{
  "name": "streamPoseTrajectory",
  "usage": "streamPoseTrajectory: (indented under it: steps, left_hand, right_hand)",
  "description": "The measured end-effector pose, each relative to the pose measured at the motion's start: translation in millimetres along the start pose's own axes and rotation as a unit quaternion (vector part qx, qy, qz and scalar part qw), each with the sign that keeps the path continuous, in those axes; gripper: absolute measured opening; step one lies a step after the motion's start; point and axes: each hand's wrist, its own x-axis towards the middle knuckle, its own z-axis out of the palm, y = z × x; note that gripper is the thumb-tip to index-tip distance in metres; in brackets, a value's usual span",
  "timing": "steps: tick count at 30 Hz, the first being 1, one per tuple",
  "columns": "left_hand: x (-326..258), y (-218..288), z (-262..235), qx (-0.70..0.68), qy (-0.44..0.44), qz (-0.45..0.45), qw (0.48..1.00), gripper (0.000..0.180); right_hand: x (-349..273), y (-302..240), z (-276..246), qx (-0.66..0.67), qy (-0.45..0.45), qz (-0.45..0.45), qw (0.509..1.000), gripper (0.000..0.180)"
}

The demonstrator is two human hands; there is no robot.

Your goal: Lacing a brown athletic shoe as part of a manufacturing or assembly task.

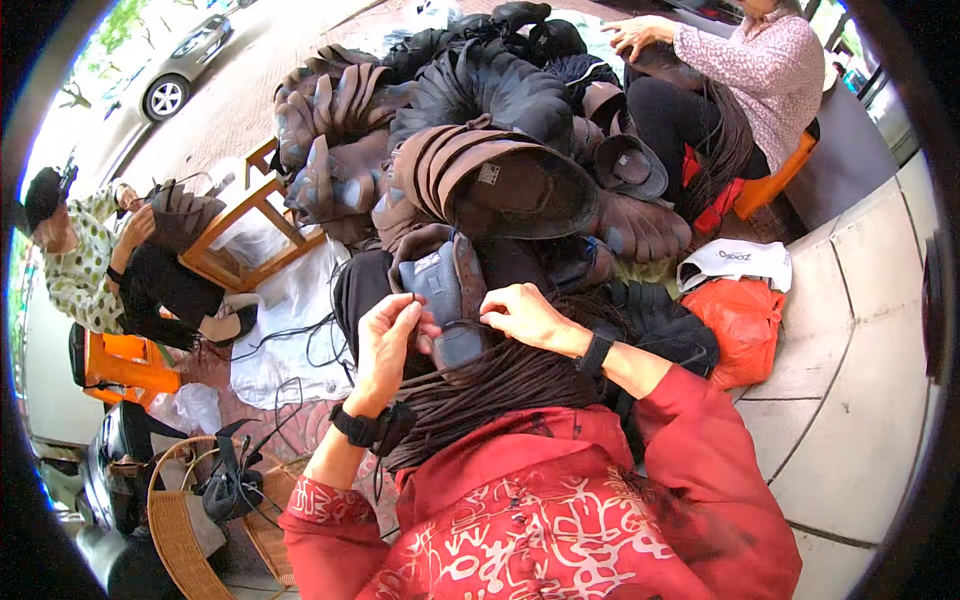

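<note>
While both hands (455, 330) pinch it, brown shoe upper (440, 280), blue-grey lining.

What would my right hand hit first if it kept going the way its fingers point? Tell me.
The right hand points toward your left, at the brown shoe upper with the blue-grey lining that it already touches. Past that lies the left hand, pinching the same piece. Depth between them is unclear.

Head-worn fisheye, looking down, close

shoe upper (447, 290) brown, blue | sleeve (700, 440) red | bag (745, 315) orange
</note>
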Motion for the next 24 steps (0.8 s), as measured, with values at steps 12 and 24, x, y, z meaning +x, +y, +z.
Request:
streamPoseTrajectory:
  steps: [12, 24]
  left_hand:
    - [31.2, 6.2, 12.6, 0.226, -0.13, -0.017, 0.965, 0.019]
    - [44.9, 5.9, 17.3, 0.449, -0.199, 0.107, 0.865, 0.016]
  right_hand:
    - [2.4, 2.4, 6.4, -0.058, -0.005, -0.013, 0.998, 0.018]
    - [-3.1, 0.9, 17.5, -0.148, 0.054, -0.084, 0.984, 0.014]
